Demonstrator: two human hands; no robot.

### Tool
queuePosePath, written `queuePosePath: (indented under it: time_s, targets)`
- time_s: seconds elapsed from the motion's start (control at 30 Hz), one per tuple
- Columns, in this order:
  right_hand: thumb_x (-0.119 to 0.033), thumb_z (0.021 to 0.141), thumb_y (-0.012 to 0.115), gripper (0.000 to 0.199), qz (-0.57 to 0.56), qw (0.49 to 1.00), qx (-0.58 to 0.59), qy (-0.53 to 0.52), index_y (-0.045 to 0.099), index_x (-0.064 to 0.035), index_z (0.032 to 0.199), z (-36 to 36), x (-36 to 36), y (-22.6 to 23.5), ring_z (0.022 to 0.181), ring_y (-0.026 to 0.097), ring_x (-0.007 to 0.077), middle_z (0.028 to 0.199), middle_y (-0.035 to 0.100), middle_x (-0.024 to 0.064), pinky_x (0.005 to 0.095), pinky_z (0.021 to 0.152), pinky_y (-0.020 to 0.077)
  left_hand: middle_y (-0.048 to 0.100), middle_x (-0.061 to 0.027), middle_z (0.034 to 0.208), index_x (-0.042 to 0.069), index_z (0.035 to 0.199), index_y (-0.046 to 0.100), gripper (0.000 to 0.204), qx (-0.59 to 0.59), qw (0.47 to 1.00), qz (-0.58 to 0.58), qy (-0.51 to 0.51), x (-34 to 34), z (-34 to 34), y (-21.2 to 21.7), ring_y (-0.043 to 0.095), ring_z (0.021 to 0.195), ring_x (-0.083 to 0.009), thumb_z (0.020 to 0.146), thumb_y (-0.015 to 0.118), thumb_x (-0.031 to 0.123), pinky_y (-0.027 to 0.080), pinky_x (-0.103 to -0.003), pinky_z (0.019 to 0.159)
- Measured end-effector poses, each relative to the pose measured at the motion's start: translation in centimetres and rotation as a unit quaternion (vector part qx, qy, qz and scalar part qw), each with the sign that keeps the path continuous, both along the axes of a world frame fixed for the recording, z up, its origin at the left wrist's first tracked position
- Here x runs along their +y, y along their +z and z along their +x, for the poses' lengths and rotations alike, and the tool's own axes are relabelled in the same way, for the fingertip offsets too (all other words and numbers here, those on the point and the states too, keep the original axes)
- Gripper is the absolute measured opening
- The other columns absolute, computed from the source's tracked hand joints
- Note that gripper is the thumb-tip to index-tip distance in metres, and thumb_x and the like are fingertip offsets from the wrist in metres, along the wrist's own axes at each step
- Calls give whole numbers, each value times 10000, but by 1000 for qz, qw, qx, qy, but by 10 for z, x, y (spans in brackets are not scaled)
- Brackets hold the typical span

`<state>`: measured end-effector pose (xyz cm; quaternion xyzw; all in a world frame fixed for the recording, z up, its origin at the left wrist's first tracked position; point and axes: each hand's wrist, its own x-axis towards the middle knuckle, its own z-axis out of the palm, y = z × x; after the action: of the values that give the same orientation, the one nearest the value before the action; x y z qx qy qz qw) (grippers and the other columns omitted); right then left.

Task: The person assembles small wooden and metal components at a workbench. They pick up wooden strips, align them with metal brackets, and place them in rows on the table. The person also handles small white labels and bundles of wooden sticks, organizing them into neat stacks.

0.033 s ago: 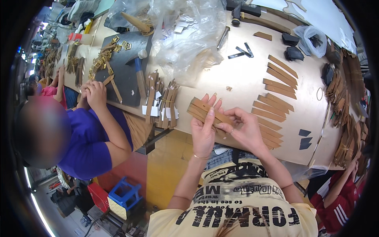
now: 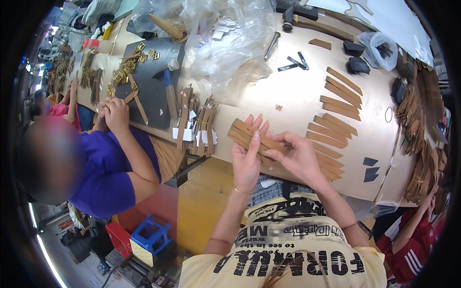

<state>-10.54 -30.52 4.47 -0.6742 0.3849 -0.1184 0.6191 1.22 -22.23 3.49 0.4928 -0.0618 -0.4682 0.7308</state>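
Note:
Several brown leather strips (image 2: 243, 134) are fanned together in my hands near the table's front edge. My left hand (image 2: 247, 161) is closed round them, its thumb lying across the top. At their right end, my right hand (image 2: 301, 154) pinches the strips between thumb and fingers. The far sides of the strips are partly hidden by my fingers. Just to the right of my hands, more cut leather strips (image 2: 327, 137) lie in a slanting row on the table (image 2: 283, 101). To the left stand bundles of leather strips (image 2: 205, 126) with white paper tags.
A co-worker in purple (image 2: 108, 168) sits at left beside a black board (image 2: 156, 105) with gold buckles (image 2: 122, 77) and a hammer (image 2: 169, 91). Plastic bags (image 2: 225, 53), another hammer (image 2: 288, 21) and black pieces (image 2: 298, 61) lie farther back. Hanging strips (image 2: 418, 115) line the right.

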Motion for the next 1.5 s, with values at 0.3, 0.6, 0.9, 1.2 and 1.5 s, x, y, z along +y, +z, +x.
queuePosePath:
  time_s: [0.3,0.6,0.9,1.2,1.5]
  targets:
    - [-164,840,749,177,-113,993,24,-24,730,6,884,8,-6,-11,639,669,214,744,704,136,317,644,519,441,-213,1456,-44,1472,306,502,7,1000,25,-17,23,16,-18,488,1318,-287,1031,485,118,424,-397,1108]
    - [-209,938,651,262,-92,985,147,14,723,41,907,4,-56,-15,587,602,155,648,653,97,299,596,493,363,-283,1477,-39,1490,261,547,70,994,-10,83,47,36,-7,395,1381,-353,992,366,161,334,-446,1174]
    - [-90,897,676,212,-16,996,77,28,679,40,1064,-6,-58,-11,684,590,91,765,655,48,245,652,499,375,-278,1474,-21,1492,266,486,66,997,-7,33,33,14,-3,415,1367,-365,1020,338,73,369,-458,1154]
    - [-140,855,717,211,-264,951,140,-76,691,-8,1017,0,-59,-16,808,669,214,874,705,100,363,744,529,376,-247,1493,-11,1494,265,479,78,996,-31,37,17,4,-3,426,1367,-343,1036,379,68,404,-468,1123]
    - [-197,867,732,223,56,993,48,93,718,19,921,-6,-25,18,744,652,222,855,699,149,343,689,503,392,-223,1484,-17,1488,282,517,40,999,-21,29,9,-2,-3,458,1340,-299,997,445,1,415,-428,1117]
